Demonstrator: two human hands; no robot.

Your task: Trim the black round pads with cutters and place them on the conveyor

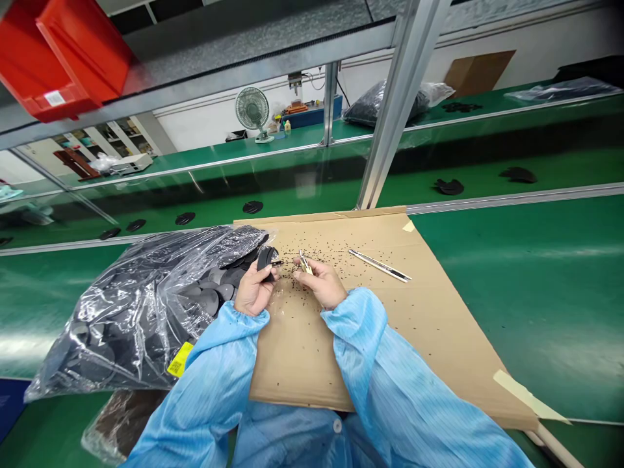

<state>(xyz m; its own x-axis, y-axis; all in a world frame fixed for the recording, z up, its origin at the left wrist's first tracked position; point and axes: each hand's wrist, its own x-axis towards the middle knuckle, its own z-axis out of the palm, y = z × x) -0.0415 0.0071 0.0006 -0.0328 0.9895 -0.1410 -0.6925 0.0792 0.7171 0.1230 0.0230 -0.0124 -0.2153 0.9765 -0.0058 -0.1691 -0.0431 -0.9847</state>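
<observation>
Black curved plastic-looking piece with a thin prong is in the person's left hand, over the upper left of a brown cardboard sheet laid on a glossy green bench. The left grip pinches it between thumb and fingers. The right hand, just beside it, has its grip closed around a small hand tool with pale yellow handles and metal tips; the tips point away from the person and look apart from the piece.

Many tiny black scraps dot the cardboard, so the work seems well under way. The piece in hand, its prong still on, looks unfinished. To the left, a large clear plastic bag bulges with flat dark discs; whether these are done or waiting cannot be told. A slim silver-and-black utility knife lies unused on the cardboard, right of the hands.

Fingers cover much of the piece, so whether it is one layer or several is unclear. The tool's handles are mostly hidden, and whether its tips meet is too small to tell. Blue sleeves hide the bag's lower right edge
</observation>
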